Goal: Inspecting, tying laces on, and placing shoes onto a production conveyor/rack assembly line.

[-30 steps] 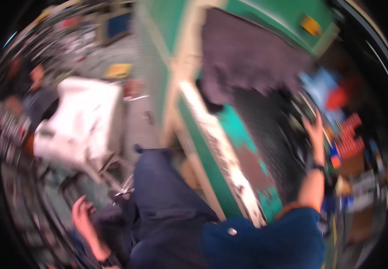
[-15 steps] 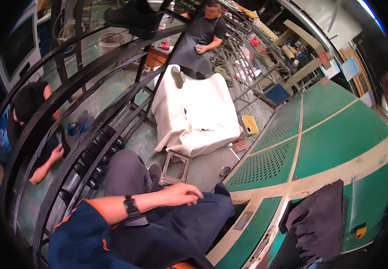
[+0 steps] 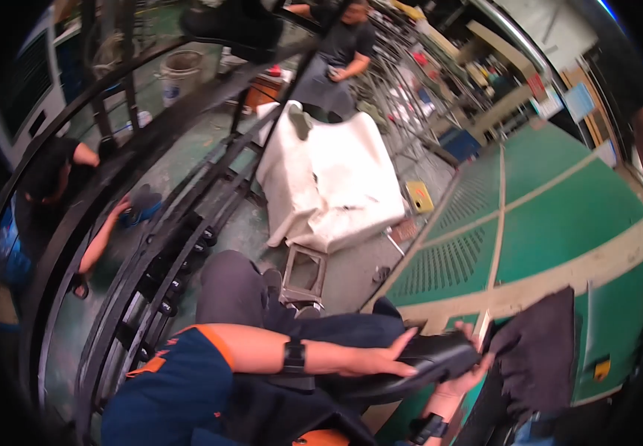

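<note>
We see a green worktop (image 3: 559, 223) with cream stripes and perforated panels; a dark grey cloth (image 3: 544, 357) lies on its near edge. On the concrete floor (image 3: 351, 275) sit a white bundle (image 3: 336, 186), a metal frame stool (image 3: 303, 275), and a yellow box (image 3: 419, 197).

Both hands are on a long black part (image 3: 418, 364) near the bottom: left hand (image 3: 369, 362) flat on top, right hand (image 3: 464, 379) cupping its right end. Dark cloth (image 3: 544, 349) lies just right on the green worktop (image 3: 559, 223).
</note>
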The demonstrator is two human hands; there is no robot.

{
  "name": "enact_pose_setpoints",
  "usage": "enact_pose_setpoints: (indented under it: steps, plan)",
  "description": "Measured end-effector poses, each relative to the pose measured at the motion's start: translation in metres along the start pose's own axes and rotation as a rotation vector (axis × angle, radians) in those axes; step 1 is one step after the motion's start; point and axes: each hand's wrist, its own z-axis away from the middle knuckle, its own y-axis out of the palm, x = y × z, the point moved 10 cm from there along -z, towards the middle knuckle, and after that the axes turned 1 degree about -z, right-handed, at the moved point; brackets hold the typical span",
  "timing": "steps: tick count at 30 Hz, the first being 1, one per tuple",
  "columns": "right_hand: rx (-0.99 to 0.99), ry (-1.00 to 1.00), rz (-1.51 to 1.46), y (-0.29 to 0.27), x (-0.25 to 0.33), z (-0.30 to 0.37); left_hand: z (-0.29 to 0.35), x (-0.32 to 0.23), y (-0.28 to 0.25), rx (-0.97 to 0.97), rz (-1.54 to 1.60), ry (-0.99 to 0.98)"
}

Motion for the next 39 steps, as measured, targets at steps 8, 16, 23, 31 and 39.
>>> enact_pose_setpoints:
  steps: [8, 16, 23, 31, 39]
  plan:
    - [-0.07, 0.783, -0.136, -0.003, -0.314, 0.018, 0.114, 0.118, -0.16, -0.731, 0.727, -0.01]
    - [0.077, 0.818, -0.27, 0.038, -0.33, 0.031, 0.163, 0.084, -0.158, -1.026, 0.218, -0.13]
    - [0.131, 0.798, -0.236, 0.037, -0.327, 0.025, 0.126, 0.013, -0.224, -1.14, -0.345, -0.14]
    - [0.142, 0.728, -0.315, 0.07, -0.323, 0.018, 0.095, 0.054, -0.282, -1.052, -0.378, -0.136]
    - [0.413, 0.516, -0.06, 0.104, -0.299, 0.019, 0.085, 0.043, -0.273, -1.036, -0.156, -0.192]
